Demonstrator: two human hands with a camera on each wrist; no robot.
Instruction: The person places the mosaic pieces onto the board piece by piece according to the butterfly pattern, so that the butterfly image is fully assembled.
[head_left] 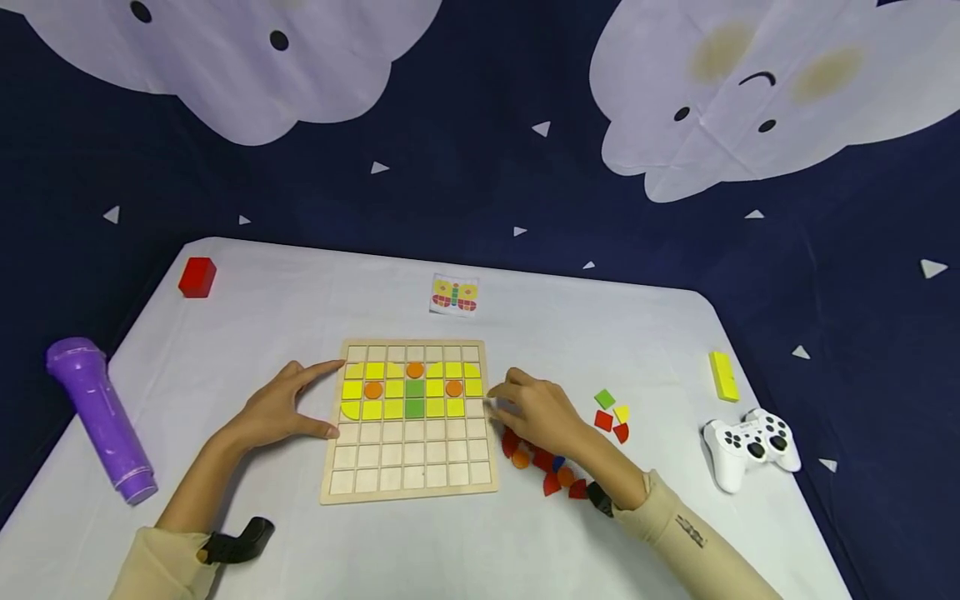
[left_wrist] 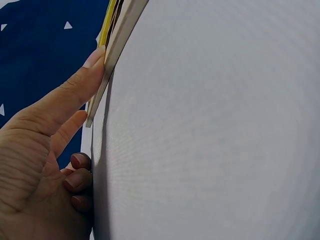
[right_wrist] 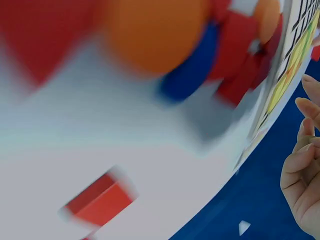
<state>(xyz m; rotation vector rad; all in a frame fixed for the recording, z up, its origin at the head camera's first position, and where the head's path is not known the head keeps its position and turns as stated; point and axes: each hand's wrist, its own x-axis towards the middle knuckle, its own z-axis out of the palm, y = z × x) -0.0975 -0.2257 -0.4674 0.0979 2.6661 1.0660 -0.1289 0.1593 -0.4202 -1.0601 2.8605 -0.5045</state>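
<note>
A wooden grid board [head_left: 408, 467] lies in the middle of the white table, with yellow, orange and green tiles filling its upper rows. My left hand [head_left: 288, 407] rests flat beside it, its forefinger [left_wrist: 82, 75] and thumb pressed against the board's left edge [left_wrist: 120, 40]. My right hand [head_left: 536, 412] hovers at the board's right edge with its fingers [right_wrist: 305, 107] curled. A small red piece [right_wrist: 316, 53] shows at its fingertips. Under that wrist lies a pile of red, orange and blue pieces [head_left: 551, 471], blurred in the right wrist view.
A pattern card [head_left: 454, 295] lies behind the board. A few loose pieces [head_left: 613, 415] sit right of my hand, then a yellow block [head_left: 723, 376] and a white game controller [head_left: 750, 446]. A purple microphone [head_left: 101, 417] and a red block [head_left: 197, 277] lie left.
</note>
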